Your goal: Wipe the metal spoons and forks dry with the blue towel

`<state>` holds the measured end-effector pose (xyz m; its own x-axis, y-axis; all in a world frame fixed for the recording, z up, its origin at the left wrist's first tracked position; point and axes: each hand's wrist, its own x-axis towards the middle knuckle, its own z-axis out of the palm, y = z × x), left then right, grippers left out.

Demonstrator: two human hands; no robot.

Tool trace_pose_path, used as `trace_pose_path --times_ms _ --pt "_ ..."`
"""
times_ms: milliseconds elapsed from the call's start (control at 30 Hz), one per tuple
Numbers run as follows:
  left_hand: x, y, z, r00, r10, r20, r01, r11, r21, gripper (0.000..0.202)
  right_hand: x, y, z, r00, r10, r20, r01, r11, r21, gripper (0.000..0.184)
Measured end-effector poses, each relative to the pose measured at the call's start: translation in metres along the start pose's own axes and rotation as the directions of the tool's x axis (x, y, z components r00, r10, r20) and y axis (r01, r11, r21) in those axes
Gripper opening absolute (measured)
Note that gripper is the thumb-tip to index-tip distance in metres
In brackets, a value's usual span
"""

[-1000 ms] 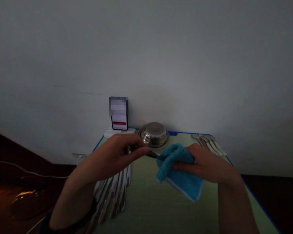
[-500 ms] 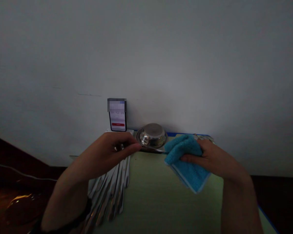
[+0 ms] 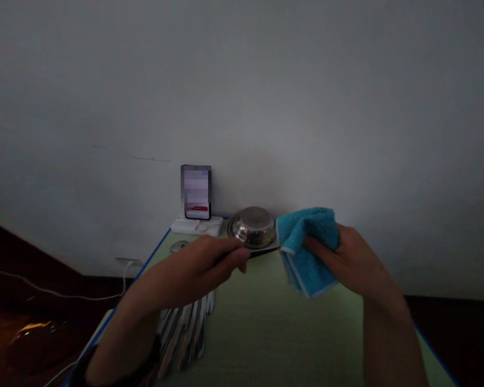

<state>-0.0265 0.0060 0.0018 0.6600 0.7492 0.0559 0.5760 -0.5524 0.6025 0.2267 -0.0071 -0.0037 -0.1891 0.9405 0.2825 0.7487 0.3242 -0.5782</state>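
My left hand [image 3: 210, 269] is closed, pinching one end of a thin metal piece of cutlery [image 3: 265, 252] above the table. The other end disappears into a folded blue cloth [image 3: 312, 266], so I cannot tell what kind of cutlery it is. My right hand [image 3: 349, 258] grips that cloth, thumb on the near side. Just behind the held piece, an upside-down steel bowl [image 3: 255, 226] rests near the wall. Below my left forearm, several pieces of metal cutlery [image 3: 191, 333] lie side by side, partly covered by the arm.
A phone [image 3: 197, 193] stands against the wall on a white block [image 3: 181, 226] at the table's back left. The pale green table [image 3: 274, 338] has blue edging. A white cable [image 3: 64, 293] runs along the left side, and the wall [image 3: 266, 97] rises directly behind.
My left hand has shifted slightly right along the piece of cutlery. My right hand has lifted a little, and the cloth hangs in a different fold.
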Motion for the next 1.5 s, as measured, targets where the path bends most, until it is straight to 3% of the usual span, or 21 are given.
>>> trace_pose_path --times_ms 200,467,567,700,800,900,1000,1067,1167,1333,1500 --pt "-0.004 0.01 0.001 0.997 0.034 -0.076 -0.036 0.999 -0.022 0.035 -0.004 -0.017 0.01 0.992 -0.051 0.114 0.034 0.989 0.146 0.025" --pt "-0.008 0.016 0.004 0.984 0.056 -0.171 -0.072 0.993 -0.093 0.035 -0.006 -0.008 0.012 0.983 -0.062 0.171 -0.01 0.921 0.39 0.024" --pt "-0.008 0.019 0.005 0.971 0.083 -0.224 -0.119 0.981 -0.153 0.034 -0.007 -0.005 0.017 0.98 0.019 0.196 -0.132 0.8 0.586 0.022" --pt "-0.007 0.02 0.006 0.961 0.077 -0.265 -0.158 0.941 -0.299 0.035 -0.01 -0.006 0.021 0.959 0.132 0.252 -0.282 0.555 0.783 0.018" --pt "-0.005 0.018 0.011 0.952 0.033 -0.306 -0.153 0.913 -0.379 0.035 -0.011 -0.007 0.02 0.947 0.196 0.255 -0.319 0.476 0.82 0.018" --pt "-0.001 0.016 0.016 0.904 -0.019 -0.427 -0.149 0.922 -0.357 0.033 -0.009 -0.006 0.016 0.945 0.194 0.263 -0.326 0.565 0.758 0.018" --pt "0.005 0.015 0.019 0.765 -0.129 -0.631 -0.136 0.926 -0.353 0.03 -0.007 -0.005 0.012 0.949 0.088 0.302 -0.266 0.735 0.623 0.017" --pt "0.011 0.014 0.02 0.699 -0.198 -0.687 -0.178 0.883 -0.435 0.028 -0.007 -0.005 0.009 0.951 0.034 0.307 -0.201 0.824 0.53 0.017" --pt "0.018 0.012 0.021 0.732 -0.232 -0.64 -0.301 0.732 -0.61 0.028 -0.01 -0.004 0.004 0.963 0.035 0.265 -0.145 0.901 0.409 0.019" --pt "0.021 0.012 0.02 0.754 -0.253 -0.607 -0.507 0.363 -0.782 0.037 -0.017 0.003 -0.003 0.985 0.061 0.164 -0.106 0.954 0.281 0.024" --pt "0.022 0.013 0.019 0.762 -0.263 -0.592 -0.555 0.206 -0.806 0.047 -0.017 0.003 -0.003 0.98 0.061 0.188 -0.107 0.964 0.245 0.024"
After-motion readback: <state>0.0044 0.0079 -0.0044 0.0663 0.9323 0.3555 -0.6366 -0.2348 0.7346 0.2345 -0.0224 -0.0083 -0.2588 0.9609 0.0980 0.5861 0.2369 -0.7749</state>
